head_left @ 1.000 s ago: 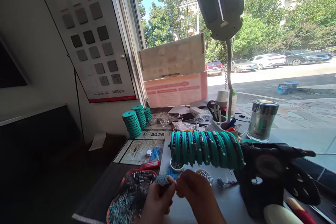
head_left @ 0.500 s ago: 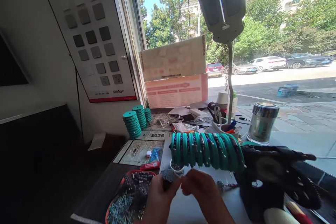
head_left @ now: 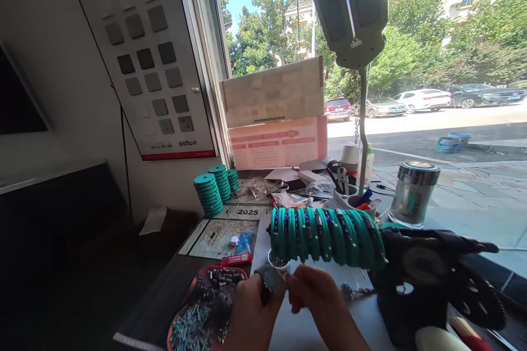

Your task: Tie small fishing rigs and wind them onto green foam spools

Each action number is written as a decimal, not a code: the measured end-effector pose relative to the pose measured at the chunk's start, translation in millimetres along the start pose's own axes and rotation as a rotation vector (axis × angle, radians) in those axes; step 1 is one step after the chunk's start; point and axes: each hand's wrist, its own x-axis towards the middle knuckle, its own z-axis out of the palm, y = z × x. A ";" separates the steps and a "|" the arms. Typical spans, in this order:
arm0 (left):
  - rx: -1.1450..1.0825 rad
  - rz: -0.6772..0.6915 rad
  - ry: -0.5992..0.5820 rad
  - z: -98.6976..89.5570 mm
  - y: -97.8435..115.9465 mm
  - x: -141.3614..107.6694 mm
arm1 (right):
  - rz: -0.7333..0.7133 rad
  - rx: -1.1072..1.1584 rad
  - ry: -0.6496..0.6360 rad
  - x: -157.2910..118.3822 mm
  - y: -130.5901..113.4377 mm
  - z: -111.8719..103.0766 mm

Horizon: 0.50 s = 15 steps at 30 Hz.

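My left hand [head_left: 254, 310] is closed around a small grey piece with a bumpy, beaded-looking face [head_left: 269, 281]; its exact kind I cannot make out. Fingers of my right hand [head_left: 316, 297] are pinched together right beside that piece, and whatever lies between them is too small to tell. Just beyond the hands stands a white cup [head_left: 279, 266] of small dark bits. Above it hangs a row of teal spools [head_left: 325, 236], lined up side by side on a black stand [head_left: 407, 274]. Left of my left hand is a red-rimmed tray [head_left: 172, 322] full of small metal parts.
Stacked teal discs [head_left: 208, 195] stand at the back left. A red box [head_left: 236, 259] lies near a blue packet [head_left: 244, 242]. Toward the window are plastic bags, a pen holder with pliers [head_left: 342, 180], a lamp [head_left: 362, 137] and a lidded jar [head_left: 414, 194].
The grey piece in my left hand has turned, so more of its bumpy face shows. My right fingers have shifted slightly at its edge. The whole view has moved a little.
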 end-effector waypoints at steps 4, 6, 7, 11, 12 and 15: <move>0.029 0.003 0.002 -0.3 0.6 0.6 | -0.069 -0.118 0.033 0.2 3.3 2.1; 0.047 -0.006 0.016 -0.6 1.6 1.2 | -0.070 -0.144 0.019 2.0 6.9 1.2; 0.041 -0.012 0.024 -0.8 1.9 1.5 | -0.074 -0.169 0.017 3.0 8.2 0.1; -0.075 -0.055 0.020 -1.1 2.4 3.0 | -0.140 -0.422 0.056 4.5 5.5 -5.5; -0.099 -0.063 0.009 -1.0 2.5 3.3 | -0.162 -0.491 0.053 3.9 2.9 -6.3; -0.113 -0.068 -0.005 0.2 3.1 3.7 | -0.240 -0.631 0.008 0.4 -5.5 -6.2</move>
